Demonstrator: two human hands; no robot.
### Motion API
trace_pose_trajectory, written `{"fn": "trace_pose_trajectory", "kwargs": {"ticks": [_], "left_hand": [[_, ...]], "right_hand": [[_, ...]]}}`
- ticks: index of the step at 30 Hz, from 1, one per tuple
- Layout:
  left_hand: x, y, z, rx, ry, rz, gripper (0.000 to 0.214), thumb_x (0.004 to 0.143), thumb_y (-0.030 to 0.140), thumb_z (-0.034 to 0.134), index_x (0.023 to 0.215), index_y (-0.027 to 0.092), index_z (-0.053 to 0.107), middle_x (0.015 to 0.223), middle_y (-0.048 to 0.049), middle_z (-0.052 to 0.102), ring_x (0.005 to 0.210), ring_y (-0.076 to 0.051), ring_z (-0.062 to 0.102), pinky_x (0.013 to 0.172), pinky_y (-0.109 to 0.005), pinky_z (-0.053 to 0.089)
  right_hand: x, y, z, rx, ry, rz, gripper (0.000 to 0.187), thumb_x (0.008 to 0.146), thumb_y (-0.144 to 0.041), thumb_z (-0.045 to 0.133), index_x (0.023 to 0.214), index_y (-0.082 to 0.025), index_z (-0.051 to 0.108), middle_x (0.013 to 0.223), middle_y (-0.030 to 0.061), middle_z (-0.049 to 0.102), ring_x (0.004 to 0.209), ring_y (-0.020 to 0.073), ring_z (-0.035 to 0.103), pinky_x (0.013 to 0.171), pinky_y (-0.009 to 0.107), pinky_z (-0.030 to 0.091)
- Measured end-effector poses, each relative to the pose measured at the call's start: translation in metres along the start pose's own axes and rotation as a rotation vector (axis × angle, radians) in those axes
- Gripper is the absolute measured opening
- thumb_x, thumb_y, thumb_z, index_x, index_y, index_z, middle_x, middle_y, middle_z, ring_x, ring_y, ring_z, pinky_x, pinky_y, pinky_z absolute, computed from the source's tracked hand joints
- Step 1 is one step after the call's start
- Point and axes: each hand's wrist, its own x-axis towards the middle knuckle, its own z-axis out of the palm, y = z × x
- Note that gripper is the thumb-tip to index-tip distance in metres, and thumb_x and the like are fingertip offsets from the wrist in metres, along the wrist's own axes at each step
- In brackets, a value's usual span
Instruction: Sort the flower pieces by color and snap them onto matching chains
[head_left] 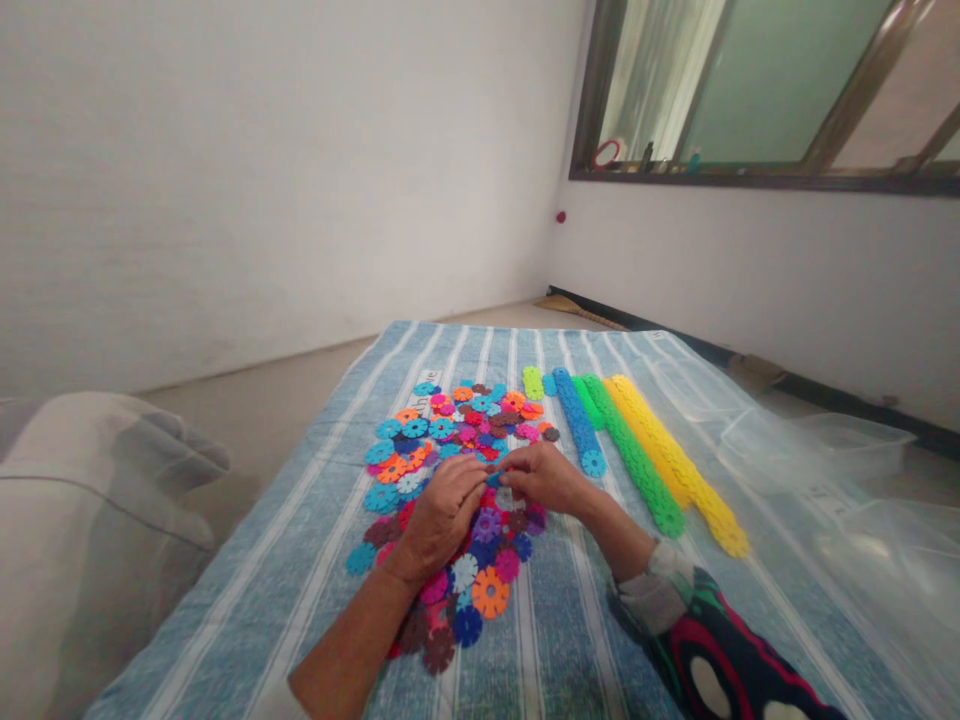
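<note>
Over a loose pile of colourful notched plastic discs [491, 592], my two hands meet with fingertips close together. Between them shows a small blue notched disc [493, 480], partly hidden by the fingers. My left hand [448, 508] pinches it from the left, fingers closed. From the other side my right hand [545, 477] also closes on it, thumb and forefinger pressed together. Whether a second disc sits in the pinch cannot be made out. Right of the hands lie long rows of discs: a blue row [576, 415], a green row [636, 455] and a yellow row [679, 460].
A short lime-green row [532, 383] lies at the back. Clear plastic containers [817, 440] stand on the right side of the striped cloth [300, 560]. A draped pale grey cover [97, 520] is at the left, and a window [772, 90] is at the back right.
</note>
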Motion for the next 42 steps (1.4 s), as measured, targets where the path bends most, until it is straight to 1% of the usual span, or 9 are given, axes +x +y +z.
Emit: {"fn": "trace_pose_trajectory", "kwargs": {"ticks": [2, 4, 8, 11, 16, 23, 29, 36, 42], "left_hand": [[-0.002, -0.003, 0.001, 0.062, 0.037, -0.004, 0.019, 0.089, 0.020, 0.049, 0.098, 0.017, 0.065, 0.099, -0.0073, 0.070, 0.102, -0.020, 0.061, 0.095, -0.040, 0.049], [-0.003, -0.005, 0.001, 0.114, 0.072, -0.006, 0.017, 0.088, 0.020, 0.051, 0.097, 0.016, 0.065, 0.098, -0.0079, 0.070, 0.102, -0.021, 0.061, 0.095, -0.042, 0.049], [-0.005, -0.010, 0.001, 0.175, 0.130, 0.012, 0.014, 0.087, 0.017, 0.051, 0.091, 0.016, 0.064, 0.095, -0.0081, 0.069, 0.101, -0.021, 0.061, 0.094, -0.043, 0.050], [-0.006, -0.011, 0.002, 0.194, 0.142, 0.014, 0.014, 0.087, 0.016, 0.050, 0.089, 0.016, 0.064, 0.095, -0.0079, 0.069, 0.102, -0.021, 0.060, 0.093, -0.043, 0.050], [-0.007, -0.011, 0.002, 0.198, 0.145, -0.003, 0.015, 0.088, 0.016, 0.050, 0.090, 0.016, 0.064, 0.095, -0.0084, 0.069, 0.102, -0.021, 0.060, 0.092, -0.043, 0.051], [-0.007, -0.010, 0.000, 0.171, 0.126, -0.030, 0.015, 0.087, 0.016, 0.050, 0.089, 0.017, 0.065, 0.096, -0.0079, 0.069, 0.102, -0.021, 0.060, 0.093, -0.044, 0.050], [-0.006, -0.009, 0.000, 0.167, 0.117, -0.029, 0.016, 0.087, 0.016, 0.049, 0.087, 0.017, 0.065, 0.093, -0.0079, 0.069, 0.100, -0.021, 0.061, 0.093, -0.043, 0.050], [-0.007, -0.009, 0.000, 0.169, 0.114, -0.027, 0.015, 0.087, 0.015, 0.050, 0.086, 0.016, 0.065, 0.094, -0.0082, 0.069, 0.101, -0.022, 0.060, 0.092, -0.043, 0.050], [-0.008, -0.010, 0.001, 0.166, 0.108, -0.039, 0.016, 0.087, 0.016, 0.050, 0.085, 0.017, 0.066, 0.095, -0.0081, 0.069, 0.102, -0.022, 0.060, 0.093, -0.044, 0.050]], "right_hand": [[0.011, 0.004, -0.019, -0.169, 0.033, 0.060, 0.019, 0.084, -0.018, 0.054, 0.087, -0.017, 0.073, 0.059, -0.0024, 0.065, 0.048, 0.0083, 0.055, 0.050, 0.017, 0.039], [0.025, 0.013, -0.044, -0.444, 0.111, 0.175, 0.021, 0.086, -0.020, 0.053, 0.092, -0.019, 0.073, 0.066, -0.0012, 0.069, 0.055, 0.0094, 0.060, 0.055, 0.017, 0.041], [0.056, 0.037, -0.092, -0.654, 0.226, 0.304, 0.023, 0.083, -0.022, 0.056, 0.097, -0.020, 0.074, 0.093, 0.0061, 0.073, 0.088, 0.0185, 0.065, 0.071, 0.022, 0.044], [0.074, 0.053, -0.110, -0.734, 0.232, 0.373, 0.025, 0.081, -0.020, 0.056, 0.099, -0.022, 0.074, 0.101, 0.0067, 0.072, 0.096, 0.0218, 0.064, 0.075, 0.024, 0.045], [0.091, 0.069, -0.113, -0.807, 0.180, 0.432, 0.028, 0.079, -0.020, 0.056, 0.100, -0.023, 0.074, 0.104, 0.0061, 0.072, 0.099, 0.0215, 0.063, 0.076, 0.024, 0.045], [0.101, 0.073, -0.113, -0.862, 0.103, 0.478, 0.030, 0.077, -0.020, 0.053, 0.099, -0.020, 0.074, 0.100, 0.0080, 0.072, 0.095, 0.0224, 0.064, 0.072, 0.023, 0.045], [0.103, 0.074, -0.113, -0.908, 0.079, 0.495, 0.032, 0.077, -0.020, 0.052, 0.102, -0.019, 0.072, 0.103, 0.0094, 0.071, 0.094, 0.0212, 0.064, 0.070, 0.022, 0.044], [0.101, 0.075, -0.110, -0.975, 0.096, 0.490, 0.037, 0.080, -0.018, 0.050, 0.113, -0.016, 0.067, 0.109, 0.0144, 0.068, 0.097, 0.0237, 0.063, 0.076, 0.026, 0.046], [0.096, 0.075, -0.109, -1.005, 0.097, 0.458, 0.037, 0.081, -0.018, 0.050, 0.114, -0.020, 0.066, 0.114, 0.0117, 0.067, 0.102, 0.0255, 0.062, 0.078, 0.028, 0.046]]}}
